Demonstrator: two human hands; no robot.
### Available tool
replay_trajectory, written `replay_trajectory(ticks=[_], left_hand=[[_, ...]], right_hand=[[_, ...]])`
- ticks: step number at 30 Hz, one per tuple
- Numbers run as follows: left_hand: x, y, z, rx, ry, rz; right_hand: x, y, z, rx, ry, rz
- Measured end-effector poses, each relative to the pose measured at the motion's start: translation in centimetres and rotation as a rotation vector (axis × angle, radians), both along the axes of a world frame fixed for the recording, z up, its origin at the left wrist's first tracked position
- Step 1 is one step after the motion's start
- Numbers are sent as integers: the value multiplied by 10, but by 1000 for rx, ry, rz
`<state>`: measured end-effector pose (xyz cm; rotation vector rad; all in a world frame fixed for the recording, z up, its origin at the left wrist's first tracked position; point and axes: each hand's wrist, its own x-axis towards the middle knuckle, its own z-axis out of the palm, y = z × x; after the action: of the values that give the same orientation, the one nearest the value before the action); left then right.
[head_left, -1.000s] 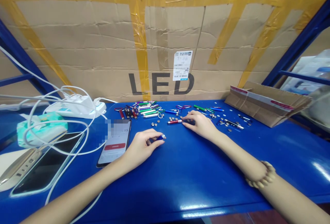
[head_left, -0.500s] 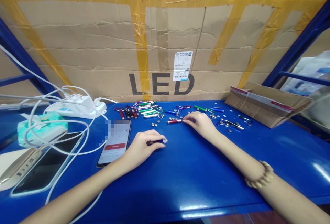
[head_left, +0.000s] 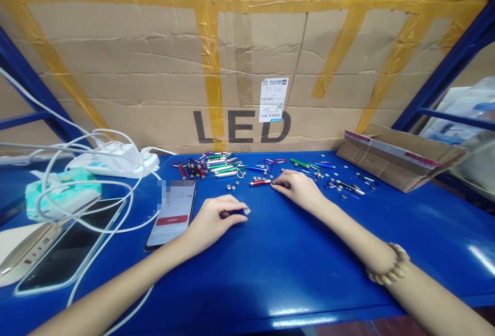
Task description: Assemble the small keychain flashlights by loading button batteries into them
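My left hand (head_left: 214, 220) is closed around a short blue metal tube (head_left: 243, 212), like a small flashlight body, its silvery round end facing right. Most of the tube is hidden by the fingers. Further back, my right hand (head_left: 297, 187) reaches down to the tabletop, thumb and fingertips drawn together. Its tips are at the silver end of a red mini flashlight (head_left: 260, 183) lying on the table; what they pinch, if anything, is hidden. Small button cells (head_left: 231, 187) lie between the two hands, and several more sit just behind the red flashlight.
Behind lies a pile of coloured mini flashlights with carabiners (head_left: 224, 164). More parts and cells (head_left: 350, 187) are scattered at right, before an open cardboard box (head_left: 398, 158). A phone (head_left: 172, 214), looping white cables (head_left: 131, 202) and a tissue pack (head_left: 64, 191) occupy the left. A large carton (head_left: 154, 67) walls the back.
My right hand has shifted slightly left and down, its fingertips lower by the red flashlight's end. My left hand stays in place with the blue tube.
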<state>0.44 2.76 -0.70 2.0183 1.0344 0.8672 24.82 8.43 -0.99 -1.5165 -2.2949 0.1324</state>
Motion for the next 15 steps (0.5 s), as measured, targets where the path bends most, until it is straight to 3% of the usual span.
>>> replay_trajectory(ticks=[15], left_hand=[[1, -2, 3, -31, 2, 12]], right_hand=[[-6, -3, 4, -76, 143, -78]])
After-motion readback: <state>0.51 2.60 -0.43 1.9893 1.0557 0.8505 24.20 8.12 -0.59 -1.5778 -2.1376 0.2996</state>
